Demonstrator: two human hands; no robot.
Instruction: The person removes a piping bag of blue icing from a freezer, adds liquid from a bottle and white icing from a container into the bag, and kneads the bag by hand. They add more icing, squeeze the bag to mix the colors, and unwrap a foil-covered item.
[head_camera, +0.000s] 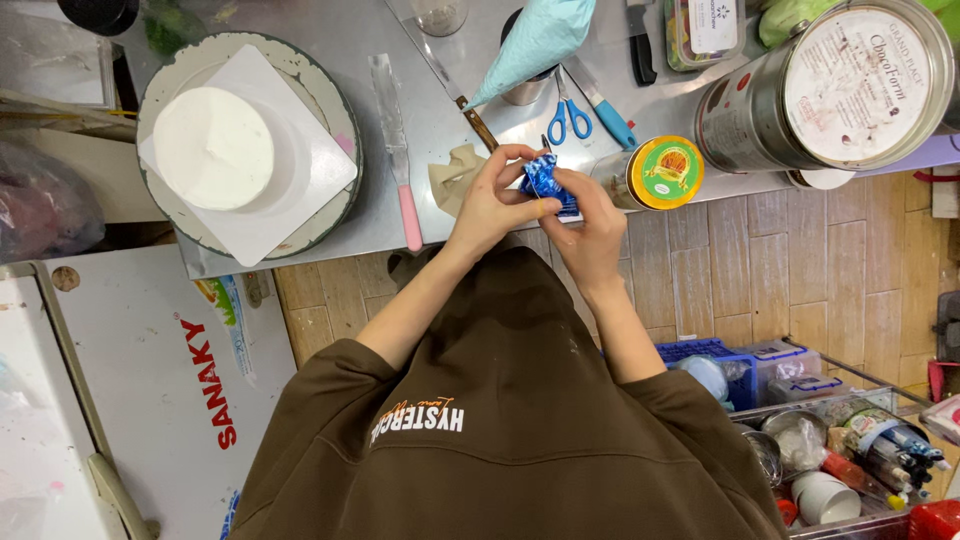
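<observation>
- Blue crinkled foil wrapper (548, 183) sits pinched between your two hands, just above the near edge of the steel bench (440, 120).
- Your left hand (492, 200) curls its fingers over the wrapper's top, thumb and forefinger closed tight on it; your right hand (590, 225) cups it from below, fingers clamped on its lower corner. Neither hand is slack.
- Risk: you hold it over the bench edge, so a sudden tear could drop the contents to the wooden floor (760, 260).
- Risk: a hard tug could swing your right elbow or wrist into the small yellow-lidded jar (665, 172) just beside it and roll it off the edge.
- Beige crumpled paper (452, 175) lies touching or just behind your left hand; I cannot tell which.
- Farther in lie a pink-handled palette knife (397, 150), blue-handled scissors (570, 115) and a teal piping bag (535, 40) standing in a cup.
- At the far left edge, a white iced cake (213, 148) rests on a white board on a turntable (330, 210); a large tin (830, 85) lies at the right.
</observation>
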